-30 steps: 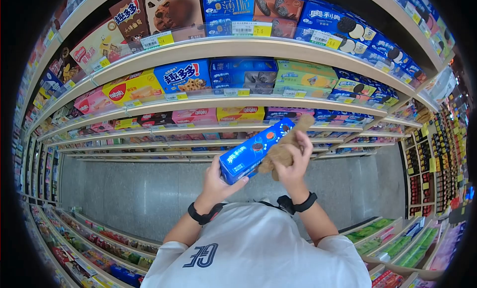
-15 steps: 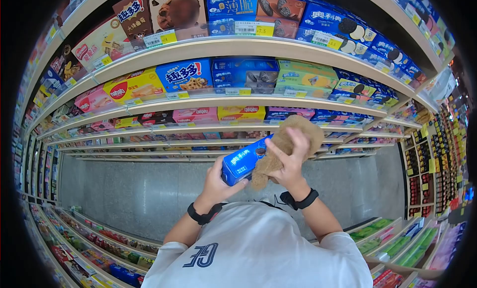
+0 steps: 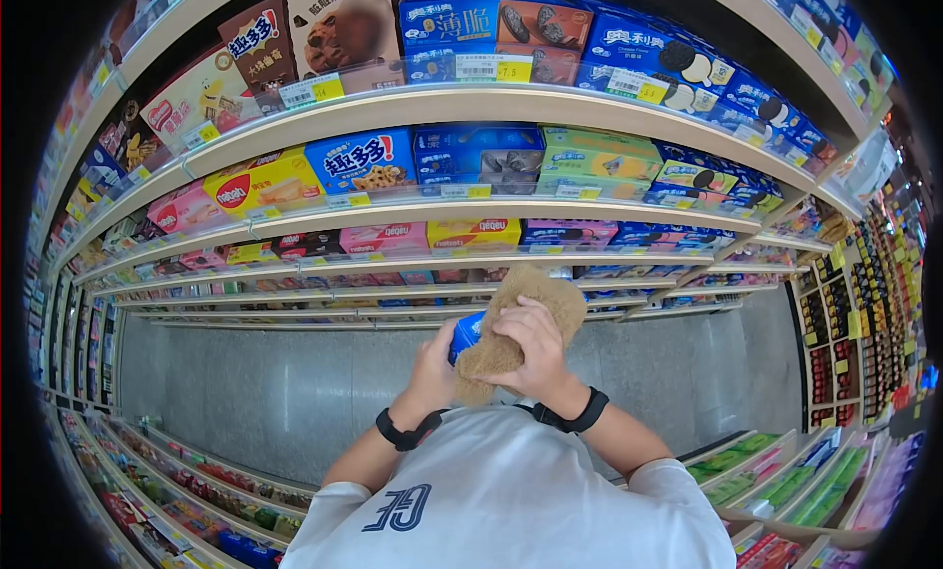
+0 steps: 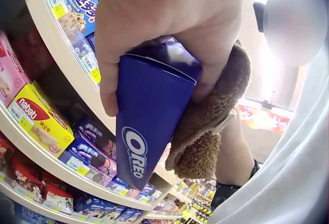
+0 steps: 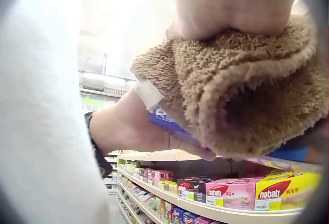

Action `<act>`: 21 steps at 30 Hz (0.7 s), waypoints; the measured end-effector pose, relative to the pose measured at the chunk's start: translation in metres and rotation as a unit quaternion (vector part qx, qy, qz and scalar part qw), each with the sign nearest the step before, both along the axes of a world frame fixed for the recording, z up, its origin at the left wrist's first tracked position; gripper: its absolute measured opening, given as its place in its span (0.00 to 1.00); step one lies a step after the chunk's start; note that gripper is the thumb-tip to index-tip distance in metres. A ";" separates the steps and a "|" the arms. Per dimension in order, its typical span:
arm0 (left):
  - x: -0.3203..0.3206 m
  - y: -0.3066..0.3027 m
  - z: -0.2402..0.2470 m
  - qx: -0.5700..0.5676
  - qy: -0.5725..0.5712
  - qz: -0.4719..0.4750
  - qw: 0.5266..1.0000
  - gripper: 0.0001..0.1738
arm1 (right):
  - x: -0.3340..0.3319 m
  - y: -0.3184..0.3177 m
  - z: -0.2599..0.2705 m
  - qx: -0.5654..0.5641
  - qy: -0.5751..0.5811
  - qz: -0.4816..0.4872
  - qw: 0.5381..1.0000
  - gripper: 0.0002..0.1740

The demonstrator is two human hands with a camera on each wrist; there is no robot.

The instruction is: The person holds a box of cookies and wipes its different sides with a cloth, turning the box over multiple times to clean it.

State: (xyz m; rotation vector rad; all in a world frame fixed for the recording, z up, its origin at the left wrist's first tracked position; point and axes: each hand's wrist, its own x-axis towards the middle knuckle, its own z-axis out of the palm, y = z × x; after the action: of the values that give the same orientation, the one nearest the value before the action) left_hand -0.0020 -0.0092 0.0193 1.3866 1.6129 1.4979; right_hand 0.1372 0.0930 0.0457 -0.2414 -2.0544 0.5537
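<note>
My left hand grips one end of a blue Oreo box, thumb and fingers on opposite sides. A fuzzy brown cloth lies folded over the box's upper face and covers most of it in the head view. With curled fingers my right hand holds the cloth against the box. Seen from the right wrist, the cloth droops in a thick fold with a pale tag at its edge. Only a small blue patch of the box shows beside my left hand.
Ahead, curved shelves hold rows of cookie and wafer boxes with price tags. Below my hands is the grey floor of the aisle. More stocked shelves stand behind at the lower left and right, and jars line a rack on the right.
The cloth has slid along the box toward my left hand and now hides most of its printed face. Both hands have come closer together, and my right hand has moved left and down.
</note>
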 end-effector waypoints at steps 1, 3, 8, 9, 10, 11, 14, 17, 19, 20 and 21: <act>0.000 -0.001 -0.002 0.000 0.001 0.000 1.000 0.33 | 0.000 0.002 -0.003 0.000 0.001 0.000 1.000 0.33; -0.001 -0.001 -0.005 0.004 -0.004 0.004 1.000 0.34 | 0.003 0.008 -0.007 0.008 -0.002 0.004 1.000 0.32; -0.002 -0.003 -0.008 0.033 -0.045 0.014 0.998 0.35 | 0.017 0.023 -0.005 0.100 -0.074 -0.060 0.990 0.34; -0.004 -0.003 -0.009 0.042 -0.055 0.010 0.998 0.35 | 0.020 0.027 -0.008 0.107 -0.087 -0.080 0.987 0.37; -0.005 -0.004 -0.005 0.041 -0.056 0.011 0.998 0.35 | 0.023 0.029 -0.011 0.107 -0.087 -0.079 0.987 0.37; -0.006 -0.006 0.003 0.036 -0.052 0.010 0.998 0.35 | 0.026 0.031 -0.014 0.073 -0.095 -0.134 0.984 0.41; -0.008 -0.005 0.008 0.042 -0.062 0.013 0.997 0.35 | 0.034 0.045 -0.045 -0.019 -0.120 -0.194 0.973 0.54; -0.004 -0.005 0.009 0.050 -0.075 0.016 0.996 0.35 | 0.032 0.048 -0.062 -0.405 0.121 -0.052 0.905 0.52; -0.002 -0.005 0.009 0.049 -0.070 0.015 0.996 0.35 | 0.037 0.054 -0.076 -0.441 0.110 -0.041 0.890 0.48; -0.002 -0.004 0.008 0.056 -0.101 0.013 0.993 0.36 | 0.041 0.057 -0.083 -0.476 0.100 -0.029 0.873 0.45; -0.002 -0.003 0.007 0.062 -0.131 0.011 0.989 0.36 | 0.045 0.058 -0.089 -0.476 0.102 -0.031 0.873 0.45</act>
State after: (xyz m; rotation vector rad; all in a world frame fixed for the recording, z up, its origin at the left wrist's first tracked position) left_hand -0.0041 -0.0126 0.0262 1.1804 1.3960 1.7386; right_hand 0.1827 0.1513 -0.0433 -0.7811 -1.4133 1.4588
